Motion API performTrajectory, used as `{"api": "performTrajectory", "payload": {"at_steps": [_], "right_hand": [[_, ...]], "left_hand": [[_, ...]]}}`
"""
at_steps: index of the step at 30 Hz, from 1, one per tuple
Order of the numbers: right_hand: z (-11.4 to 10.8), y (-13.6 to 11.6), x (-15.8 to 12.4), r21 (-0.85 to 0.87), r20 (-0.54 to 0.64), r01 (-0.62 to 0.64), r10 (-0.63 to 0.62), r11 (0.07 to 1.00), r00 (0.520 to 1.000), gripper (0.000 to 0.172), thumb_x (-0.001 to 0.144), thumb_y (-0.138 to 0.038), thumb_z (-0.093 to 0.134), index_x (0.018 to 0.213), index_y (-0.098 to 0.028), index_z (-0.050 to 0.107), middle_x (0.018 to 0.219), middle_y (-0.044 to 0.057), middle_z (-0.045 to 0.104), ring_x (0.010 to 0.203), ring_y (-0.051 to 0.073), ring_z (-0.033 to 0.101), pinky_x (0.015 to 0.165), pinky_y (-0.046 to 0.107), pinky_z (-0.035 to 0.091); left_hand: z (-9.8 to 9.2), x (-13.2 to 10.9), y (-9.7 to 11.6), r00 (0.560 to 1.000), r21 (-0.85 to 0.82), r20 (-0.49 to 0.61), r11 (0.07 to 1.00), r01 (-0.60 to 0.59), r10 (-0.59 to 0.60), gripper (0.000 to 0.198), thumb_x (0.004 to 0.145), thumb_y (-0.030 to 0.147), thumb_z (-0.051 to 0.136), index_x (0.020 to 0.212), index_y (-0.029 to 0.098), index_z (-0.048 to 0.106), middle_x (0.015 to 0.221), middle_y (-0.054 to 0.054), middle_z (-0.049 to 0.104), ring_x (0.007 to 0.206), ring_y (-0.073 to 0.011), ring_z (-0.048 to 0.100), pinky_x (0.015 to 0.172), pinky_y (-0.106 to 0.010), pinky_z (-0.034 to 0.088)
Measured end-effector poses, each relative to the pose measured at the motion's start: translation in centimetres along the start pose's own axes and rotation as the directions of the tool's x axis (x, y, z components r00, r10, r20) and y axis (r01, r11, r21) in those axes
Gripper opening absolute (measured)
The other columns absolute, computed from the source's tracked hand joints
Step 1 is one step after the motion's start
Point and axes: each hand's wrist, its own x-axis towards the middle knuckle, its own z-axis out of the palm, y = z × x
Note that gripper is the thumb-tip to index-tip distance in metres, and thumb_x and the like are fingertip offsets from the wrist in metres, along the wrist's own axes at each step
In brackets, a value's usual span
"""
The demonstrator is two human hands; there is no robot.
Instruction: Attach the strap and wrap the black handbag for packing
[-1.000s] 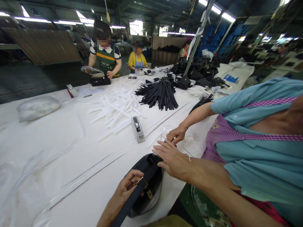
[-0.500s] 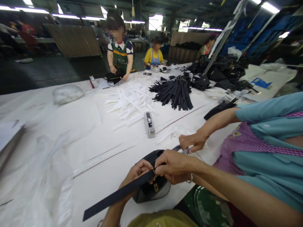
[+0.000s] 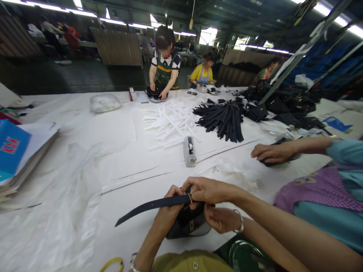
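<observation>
A small black handbag (image 3: 183, 226) with a gold clasp (image 3: 191, 226) stands on the white table before me. A dark strap (image 3: 147, 206) runs through a gold buckle (image 3: 190, 198), its free end sticking out to the left. My left hand (image 3: 170, 206) is closed round the strap beside the buckle. At the buckle itself, what appears to be my right hand (image 3: 208, 189) pinches the strap from the right. Another hand (image 3: 222, 219) with a bangle, apparently a co-worker's, is curled at the bag's right side; its fingertips are partly hidden.
A tape dispenser (image 3: 190, 151) stands ahead, before white strips (image 3: 170, 119) and a fan of dark straps (image 3: 224, 119). Plastic film (image 3: 62, 192) and stacked boards (image 3: 31, 151) lie left. At right, a teal-sleeved co-worker's hand (image 3: 273, 153) rests on a black item. Black bags (image 3: 283, 102) are heaped behind.
The teal-sleeved co-worker's hand has moved from close behind the handbag to a black item farther right. The strap's free end now bends downward. My view has shifted left.
</observation>
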Motion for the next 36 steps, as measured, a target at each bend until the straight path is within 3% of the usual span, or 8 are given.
{"api": "performTrajectory", "payload": {"at_steps": [3,7,12,15,19,24,31,36], "right_hand": [[0.8,-0.2,0.5,-0.017,-0.031,0.007,-0.007,1.0,0.999,0.033,0.075,-0.012,0.046,0.106,-0.02,0.054,0.068,-0.004,0.067,0.052,0.01,0.059,0.054,0.02,0.044],[1.1,-0.5,0.4,-0.104,0.001,0.022,-0.022,0.994,1.0,0.034,0.076,-0.01,0.043,0.107,-0.02,0.054,0.075,-0.002,0.068,0.051,0.008,0.059,0.054,0.02,0.046],[1.6,-2.3,0.5,-0.245,0.12,0.046,-0.017,0.968,0.993,0.036,0.079,-0.013,0.042,0.111,-0.02,0.057,0.078,0.0,0.07,0.057,0.01,0.062,0.057,0.021,0.046],[1.7,-3.3,0.1,-0.462,-0.006,0.134,-0.154,0.877,0.988,0.033,0.08,-0.016,0.047,0.109,-0.021,0.063,0.085,0.003,0.072,0.075,0.017,0.066,0.07,0.029,0.049],[1.9,-3.6,-2.8,-0.525,-0.369,0.176,-0.41,0.833,0.834,0.023,0.082,-0.023,0.055,0.102,-0.023,0.067,0.104,0.005,0.071,0.099,0.021,0.062,0.088,0.035,0.045],[4.9,-0.7,-5.1,-0.25,-0.372,0.085,-0.177,0.964,0.911,0.011,0.078,-0.028,0.064,0.087,-0.024,0.07,0.079,0.001,0.071,0.073,0.018,0.063,0.066,0.027,0.047],[9.2,4.6,-1.4,0.046,-0.469,0.09,-0.058,0.995,0.881,0.033,0.072,-0.017,0.064,0.105,-0.02,0.066,0.097,0.004,0.071,0.083,0.018,0.066,0.072,0.027,0.052],[8.7,2.9,-3.0,-0.184,-0.549,0.15,-0.228,0.971,0.804,0.014,0.081,-0.023,0.061,0.092,-0.021,0.069,0.084,0.002,0.072,0.075,0.016,0.066,0.068,0.027,0.052]], "left_hand": [[-0.7,-1.8,0.6,0.991,0.257,-0.13,0.966,0.017,0.018,0.022,0.083,0.044,0.058,0.079,0.022,0.056,0.078,-0.002,0.059,0.075,-0.0206,0.053,0.068,-0.031,0.039],[-1.7,-6.2,2.8,0.992,0.519,-0.044,0.846,0.124,-0.119,0.026,0.085,0.044,0.054,0.069,0.025,0.061,0.058,-0.001,0.059,0.056,-0.0197,0.051,0.058,-0.032,0.035],[-1.4,-6.9,5.2,0.942,0.645,-0.208,0.761,-0.071,0.264,0.017,0.078,0.038,0.065,0.092,0.029,0.067,0.098,-0.007,0.07,0.096,-0.0305,0.056,0.087,-0.04,0.038],[-1.6,-5.2,5.2,0.991,0.537,-0.13,0.843,0.034,0.044,0.013,0.082,0.035,0.058,0.09,0.026,0.063,0.088,-0.003,0.068,0.085,-0.0255,0.058,0.078,-0.037,0.04],[-2.8,-3.9,3.8,0.99,0.276,-0.093,0.953,0.124,-0.103,0.017,0.08,0.037,0.06,0.076,0.021,0.056,0.07,0.001,0.058,0.07,-0.0177,0.054,0.066,-0.03,0.039],[-3.4,-3.5,2.4,0.976,-0.113,0.032,0.969,0.219,-0.217,0.03,0.074,0.045,0.067,0.081,0.018,0.054,0.065,0.003,0.059,0.053,-0.0101,0.047,0.055,-0.025,0.034],[-2.5,-3.1,1.8,0.968,-0.146,0.082,0.958,0.246,-0.236,0.038,0.072,0.046,0.071,0.091,0.013,0.063,0.07,-0.001,0.062,0.05,-0.0055,0.041,0.05,-0.021,0.025],[-2.7,-3.6,1.3,0.962,-0.192,0.045,0.942,0.274,-0.271,0.04,0.07,0.045,0.073,0.093,0.013,0.064,0.066,0.001,0.059,0.047,-0.0034,0.035,0.046,-0.02,0.019]]}}
